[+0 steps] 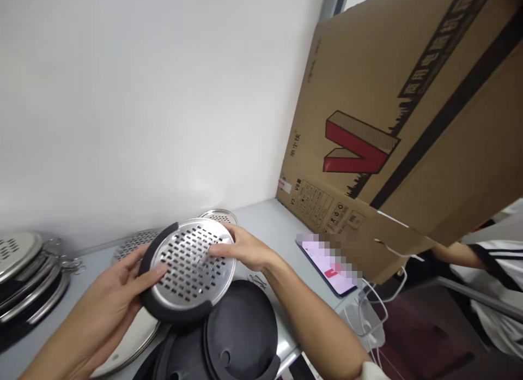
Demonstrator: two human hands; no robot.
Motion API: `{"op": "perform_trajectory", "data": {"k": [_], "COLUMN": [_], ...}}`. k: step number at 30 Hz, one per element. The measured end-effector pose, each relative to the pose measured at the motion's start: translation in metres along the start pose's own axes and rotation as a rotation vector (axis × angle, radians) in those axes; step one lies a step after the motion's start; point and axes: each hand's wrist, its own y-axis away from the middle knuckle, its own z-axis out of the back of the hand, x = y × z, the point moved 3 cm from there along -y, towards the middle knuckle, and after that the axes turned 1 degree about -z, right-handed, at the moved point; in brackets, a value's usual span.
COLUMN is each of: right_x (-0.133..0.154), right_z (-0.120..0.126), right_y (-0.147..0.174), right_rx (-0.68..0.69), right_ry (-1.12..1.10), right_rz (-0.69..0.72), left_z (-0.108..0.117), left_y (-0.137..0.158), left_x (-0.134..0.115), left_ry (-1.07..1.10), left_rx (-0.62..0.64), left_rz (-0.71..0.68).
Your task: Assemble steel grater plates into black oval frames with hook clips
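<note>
A round perforated metal plate (192, 263) with a black rim (153, 260) along its left and lower edge is held up above the table. My left hand (118, 287) grips it from the left, thumb on the black rim and metal face. On the right side my right hand (245, 249) pinches the bare metal edge, thumb on top; the fingers beneath are mostly hidden. Directly below lie several black round plastic pieces (243, 328), partly overlapping. Behind the held plate, more perforated metal discs (137, 241) rest by the wall.
A stack of rimmed plates (24, 282) stands at left, with wire hooks (73, 264) beside it. Pale round discs (126, 342) lie under my left arm. At right are a phone (329, 265), white cables (382, 309) and a large cardboard box (368, 124). Another person's arm (461, 254) shows beyond.
</note>
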Motion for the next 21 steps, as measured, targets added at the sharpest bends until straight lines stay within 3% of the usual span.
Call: {"op": "perform_trajectory", "data": {"k": [2,5,10,16,21], "right_x": [0.000,0.001,0.011,0.021,0.011], "right_z": [0.007,0.022,0.063,0.106,0.089], "right_y": [-0.002,-0.005,-0.005,-0.002,-0.014], "right_rx": [0.005,-0.041,-0.230,-0.416,-0.421], "right_ry": [-0.040,-0.073,-0.353,-0.570,-0.659], "right_rz": [0.028,0.038,0.170,0.382,0.256], "left_z": [-0.015,-0.022,-0.023,-0.064,-0.090], "left_y": [-0.016,-0.025,-0.003,0.021,0.022], "left_x": [0.003,0.005,0.005,0.032,0.052], "left_ry": [-0.005,-0.108,-0.470,-0.458,-0.839], "left_rx": [0.011,-0.116,-0.203,0.229,0.337], "left_rz": [0.007,-0.104,-0.339,-0.150,-0.426]}}
